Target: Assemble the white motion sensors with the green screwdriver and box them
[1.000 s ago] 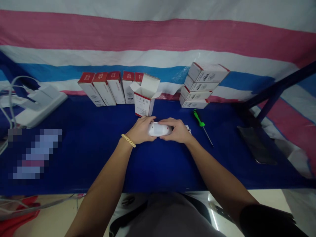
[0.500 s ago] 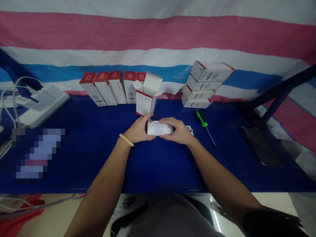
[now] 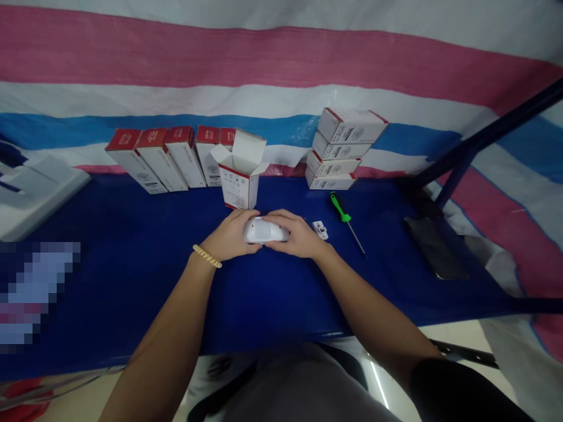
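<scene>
Between my two hands is a white motion sensor (image 3: 264, 231) with a rounded body and a pale lens window, held just above the blue table. My left hand (image 3: 233, 234) grips its left end, thumb at the near side and fingers at the far side. The other end is gripped by my right hand (image 3: 297, 234) in the same way. Right behind the left fingers stands an open white carton (image 3: 240, 186) with its flaps up. A small white bracket (image 3: 320, 230) lies to the right of my right hand, apart from it.
A green-handled screwdriver (image 3: 341, 210) lies farther right, and a dark phone (image 3: 435, 249) beyond it. Several red-topped boxes (image 3: 149, 161) stand in a row at the back left. Stacked boxes (image 3: 338, 149) stand at the back right. A white power strip (image 3: 39, 187) is at the left.
The view has swung to the right, so the table's things appear farther left. Both hands keep hold of the motion sensor, and more of the bracket shows beside my right hand.
</scene>
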### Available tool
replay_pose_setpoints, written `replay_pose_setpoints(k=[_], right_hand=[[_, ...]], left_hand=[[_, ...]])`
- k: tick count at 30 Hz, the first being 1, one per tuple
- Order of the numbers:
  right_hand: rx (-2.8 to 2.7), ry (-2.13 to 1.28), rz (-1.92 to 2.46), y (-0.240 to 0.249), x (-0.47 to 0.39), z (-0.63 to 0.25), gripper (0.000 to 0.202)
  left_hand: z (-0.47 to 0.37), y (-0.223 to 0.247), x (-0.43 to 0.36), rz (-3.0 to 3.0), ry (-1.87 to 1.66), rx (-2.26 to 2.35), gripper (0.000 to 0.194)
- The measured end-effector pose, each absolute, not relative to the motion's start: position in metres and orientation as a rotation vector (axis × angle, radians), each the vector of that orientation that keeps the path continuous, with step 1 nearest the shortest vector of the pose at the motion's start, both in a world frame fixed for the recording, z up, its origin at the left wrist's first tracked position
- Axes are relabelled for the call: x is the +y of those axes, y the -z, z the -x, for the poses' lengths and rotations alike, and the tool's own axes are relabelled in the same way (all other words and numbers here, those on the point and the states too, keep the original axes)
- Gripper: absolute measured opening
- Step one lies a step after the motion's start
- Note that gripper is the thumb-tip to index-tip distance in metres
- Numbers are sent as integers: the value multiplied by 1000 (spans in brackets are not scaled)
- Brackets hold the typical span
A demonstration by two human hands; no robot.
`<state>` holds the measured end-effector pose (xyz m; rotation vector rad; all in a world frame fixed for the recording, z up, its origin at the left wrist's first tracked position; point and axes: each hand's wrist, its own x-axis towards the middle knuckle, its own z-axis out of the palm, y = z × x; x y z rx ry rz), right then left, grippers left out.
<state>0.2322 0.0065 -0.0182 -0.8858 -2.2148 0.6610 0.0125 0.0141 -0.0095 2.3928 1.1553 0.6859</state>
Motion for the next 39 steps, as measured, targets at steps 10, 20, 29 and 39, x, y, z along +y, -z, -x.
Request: replay_pose_setpoints(k=[10, 20, 29, 39], right_hand=[[-2228, -754, 855, 14, 9, -239, 57], [-2273, -789, 897, 10, 11, -240, 60], [-2313, -733, 942, 17, 13, -240, 63], [-2307, -753, 918, 13, 12, -240, 64]], left_hand=[[-12, 1, 12, -2426, -652, 1194, 68], [-9, -3, 12, -2402, -654, 1239, 69], [-13, 0, 12, -2485, -857, 1117, 61], [-12, -3, 13, -2445, -797, 1152, 60]])
